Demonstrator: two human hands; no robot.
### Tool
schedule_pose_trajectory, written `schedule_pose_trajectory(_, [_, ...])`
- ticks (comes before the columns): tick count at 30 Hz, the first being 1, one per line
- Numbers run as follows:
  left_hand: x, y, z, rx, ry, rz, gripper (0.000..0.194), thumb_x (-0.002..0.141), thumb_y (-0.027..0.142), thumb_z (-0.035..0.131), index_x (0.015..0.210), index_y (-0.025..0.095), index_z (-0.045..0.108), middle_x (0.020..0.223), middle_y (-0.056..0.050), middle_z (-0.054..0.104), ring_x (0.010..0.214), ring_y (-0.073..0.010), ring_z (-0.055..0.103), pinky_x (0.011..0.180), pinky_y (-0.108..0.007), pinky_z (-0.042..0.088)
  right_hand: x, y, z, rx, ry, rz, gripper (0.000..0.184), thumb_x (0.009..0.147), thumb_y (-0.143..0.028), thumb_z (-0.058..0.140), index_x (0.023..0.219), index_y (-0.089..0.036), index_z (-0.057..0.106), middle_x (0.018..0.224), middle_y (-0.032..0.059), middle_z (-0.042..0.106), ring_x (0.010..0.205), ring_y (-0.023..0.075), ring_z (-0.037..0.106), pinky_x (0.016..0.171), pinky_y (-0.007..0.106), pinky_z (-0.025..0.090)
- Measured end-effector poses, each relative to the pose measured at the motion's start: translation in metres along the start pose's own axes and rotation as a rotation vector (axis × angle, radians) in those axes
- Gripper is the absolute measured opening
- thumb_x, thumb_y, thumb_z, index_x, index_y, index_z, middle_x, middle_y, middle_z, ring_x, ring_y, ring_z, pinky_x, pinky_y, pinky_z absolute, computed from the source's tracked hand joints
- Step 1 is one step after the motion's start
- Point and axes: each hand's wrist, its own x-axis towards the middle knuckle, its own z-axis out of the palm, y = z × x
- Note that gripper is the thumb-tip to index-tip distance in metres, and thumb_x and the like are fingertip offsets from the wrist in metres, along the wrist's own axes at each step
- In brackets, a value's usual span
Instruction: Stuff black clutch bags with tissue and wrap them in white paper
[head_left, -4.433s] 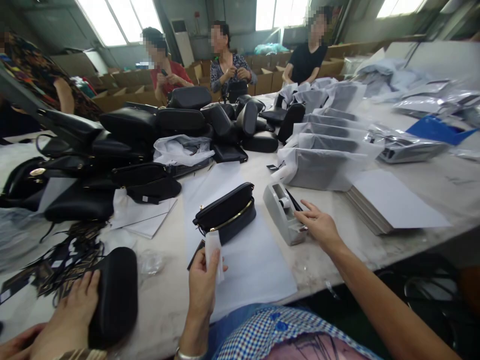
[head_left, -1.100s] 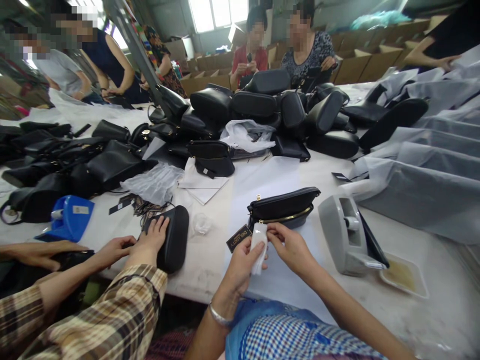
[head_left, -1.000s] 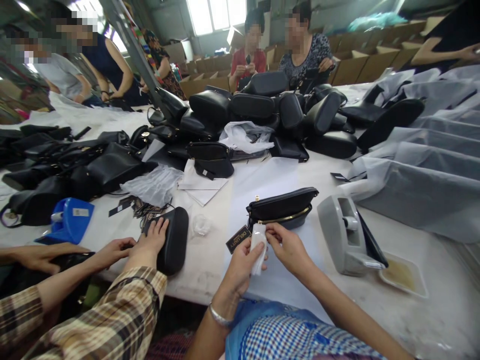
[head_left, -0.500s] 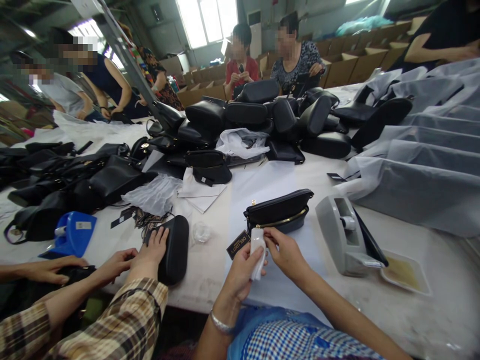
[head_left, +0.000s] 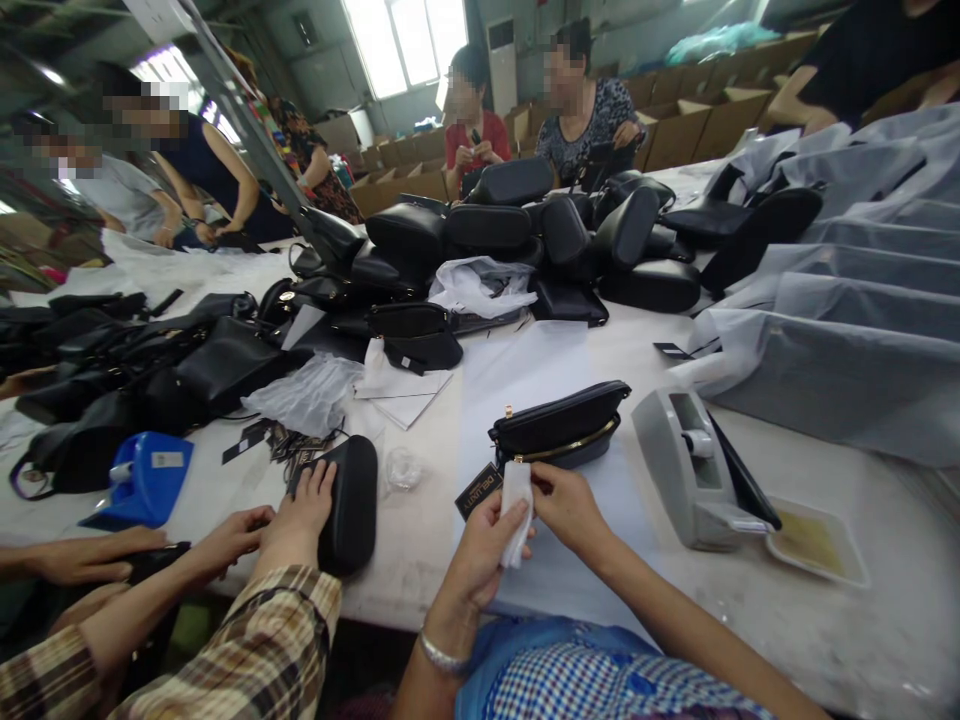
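My left hand (head_left: 480,545) is closed around a small white wrapped piece (head_left: 516,498), held upright near the table's front edge. My right hand (head_left: 571,505) pinches the top of the same white piece from the right. Just behind them lies a black purse (head_left: 559,425) with a gold zipper, on a white sheet (head_left: 525,365). A black hang tag (head_left: 480,488) with gold lettering lies just left of the white piece, beside my left hand.
A grey tape dispenser (head_left: 694,470) stands right of the purse, with a shallow tray (head_left: 817,540) beyond it. A co-worker's hand (head_left: 304,510) rests on a black case (head_left: 349,500) at left. Black bags (head_left: 487,230) are piled behind; grey wrapped packages (head_left: 847,330) lie at right. A blue tape dispenser (head_left: 142,478) sits far left.
My right hand left the tape dispenser and joined the left on the white piece. Over the last second both hands stay on it; only the view shifts a little.
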Motion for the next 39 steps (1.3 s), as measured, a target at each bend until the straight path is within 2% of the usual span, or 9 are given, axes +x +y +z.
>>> schedule_pose_trajectory(3, [0.0,0.002,0.0,0.004,0.015,0.01,0.048,0.072,0.047,0.078,0.101,0.012,0.064,0.077,-0.001,0.058,0.06,-0.0078,0.055,0.044,-0.015,0.046,0.003,-0.001,-0.007,-0.034,-0.089,0.009,0.021,0.082,-0.025,0.053,0.076,-0.018,0.071,0.066,0.002,0.067,0.064,0.0182,0.058,0.061,0.028,0.042])
schedule_pose_trajectory(8, [-0.002,0.004,0.004,0.018,0.047,0.049,0.049,0.072,0.048,0.078,0.101,0.012,0.064,0.079,-0.002,0.06,0.062,-0.0093,0.056,0.045,-0.017,0.047,-0.009,-0.01,-0.012,0.637,-0.214,0.23,0.04,0.089,-0.051,0.053,0.099,-0.016,0.072,0.091,0.0084,0.071,0.082,0.0209,0.064,0.079,0.033,0.05])
schedule_pose_trajectory(10, [-0.003,0.003,0.006,0.033,0.062,0.072,0.05,0.072,0.05,0.078,0.102,0.012,0.063,0.077,-0.002,0.06,0.063,-0.0108,0.057,0.047,-0.019,0.049,-0.011,-0.015,-0.006,0.737,-0.224,0.294,0.048,0.089,-0.056,0.053,0.103,-0.014,0.07,0.09,0.0092,0.07,0.077,0.0191,0.063,0.069,0.03,0.051])
schedule_pose_trajectory(13, [-0.004,0.001,0.012,0.071,0.096,0.11,0.051,0.074,0.054,0.074,0.103,0.013,0.062,0.072,-0.001,0.06,0.062,-0.0116,0.057,0.049,-0.021,0.05,-0.005,-0.021,0.01,0.575,-0.143,0.316,0.044,0.081,-0.052,0.064,0.097,-0.012,0.07,0.073,0.0054,0.066,0.058,0.0151,0.056,0.043,0.022,0.039])
schedule_pose_trajectory(15, [-0.004,0.0,0.015,0.093,0.116,0.131,0.05,0.076,0.056,0.071,0.101,0.013,0.062,0.07,-0.001,0.059,0.06,-0.0113,0.056,0.05,-0.021,0.049,0.001,-0.022,0.016,0.443,-0.084,0.32,0.041,0.079,-0.05,0.065,0.093,-0.012,0.07,0.066,0.0031,0.063,0.051,0.0135,0.052,0.036,0.02,0.033])
schedule_pose_trajectory(19, [-0.004,0.0,0.017,0.107,0.128,0.166,0.048,0.077,0.055,0.069,0.1,0.013,0.063,0.072,-0.002,0.061,0.06,-0.0122,0.057,0.053,-0.023,0.049,-0.008,-0.015,0.008,0.376,-0.08,0.198,0.041,0.084,-0.051,0.06,0.1,-0.015,0.067,0.081,0.0054,0.068,0.068,0.0175,0.062,0.049,0.023,0.048])
schedule_pose_trajectory(23, [-0.004,-0.002,0.018,0.127,0.166,0.229,0.041,0.076,0.048,0.074,0.096,0.013,0.064,0.078,-0.003,0.065,0.07,-0.0137,0.06,0.064,-0.024,0.049,-0.05,-0.003,-0.009,0.325,0.004,0.131,0.038,0.088,-0.051,0.058,0.108,-0.019,0.061,0.102,0.0076,0.067,0.095,0.0213,0.063,0.077,0.031,0.057])
schedule_pose_trajectory(30, [-0.002,-0.011,0.02,0.193,0.248,0.28,0.038,0.076,0.047,0.073,0.093,0.014,0.065,0.08,-0.003,0.064,0.072,-0.0148,0.059,0.066,-0.024,0.046,-0.088,0.002,0.008,0.29,-0.096,0.204,0.031,0.084,-0.051,0.062,0.087,-0.02,0.06,0.071,-0.0009,0.056,0.063,0.0146,0.057,0.048,0.024,0.053])
schedule_pose_trajectory(39, [-0.015,-0.008,0.015,0.143,0.17,0.225,0.042,0.078,0.054,0.069,0.091,0.014,0.066,0.079,-0.004,0.066,0.074,-0.0158,0.061,0.069,-0.025,0.047,-0.082,0.01,0.015,0.466,-0.145,0.206,0.027,0.082,-0.044,0.063,0.078,-0.019,0.058,0.063,-0.0042,0.052,0.055,0.0122,0.054,0.051,0.024,0.049])
